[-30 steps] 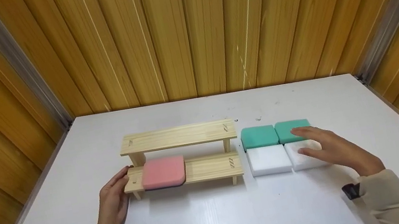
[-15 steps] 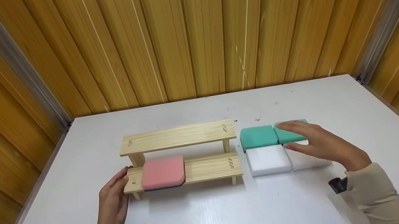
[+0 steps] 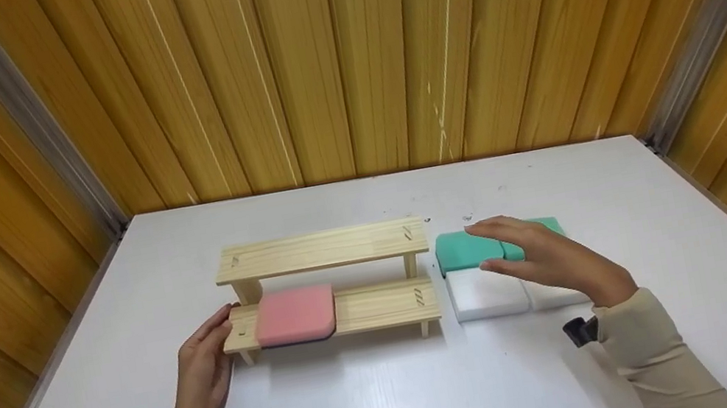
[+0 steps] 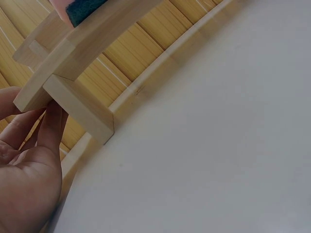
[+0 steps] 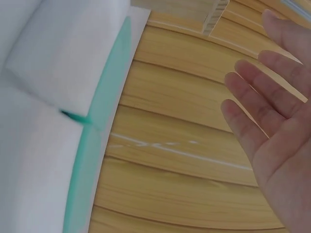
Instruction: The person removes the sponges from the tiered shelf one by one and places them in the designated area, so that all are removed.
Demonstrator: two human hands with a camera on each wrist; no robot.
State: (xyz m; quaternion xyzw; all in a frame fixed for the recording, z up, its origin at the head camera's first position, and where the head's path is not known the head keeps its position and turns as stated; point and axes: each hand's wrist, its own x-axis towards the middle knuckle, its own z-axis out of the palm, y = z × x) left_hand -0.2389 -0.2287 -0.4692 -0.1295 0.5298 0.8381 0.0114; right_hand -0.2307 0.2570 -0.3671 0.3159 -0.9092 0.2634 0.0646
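Note:
My left hand (image 3: 204,367) holds the left end of the lower board of a small two-step wooden shelf (image 3: 381,305). In the left wrist view the thumb lies above the board and the fingers (image 4: 51,127) reach under it, beside the leg. A pink sponge (image 3: 295,315) with a dark scouring underside rests on the lower step, left of its middle. Over the sponges on the right hovers my right hand (image 3: 553,260), fingers extended and apart from the thumb, holding nothing. Below it lie two green sponges (image 3: 456,251) at the back and two white sponges (image 3: 487,292) in front, partly hidden.
Everything stands on a white table (image 3: 383,402). Wood-patterned panels (image 3: 309,64) rise behind it and at both sides. The shelf's upper step (image 3: 323,248) stands higher, behind the lower one.
My right hand has moved left across the sponges, from the right pair toward the left pair. The left hand keeps its hold on the shelf, and the sponges have not moved.

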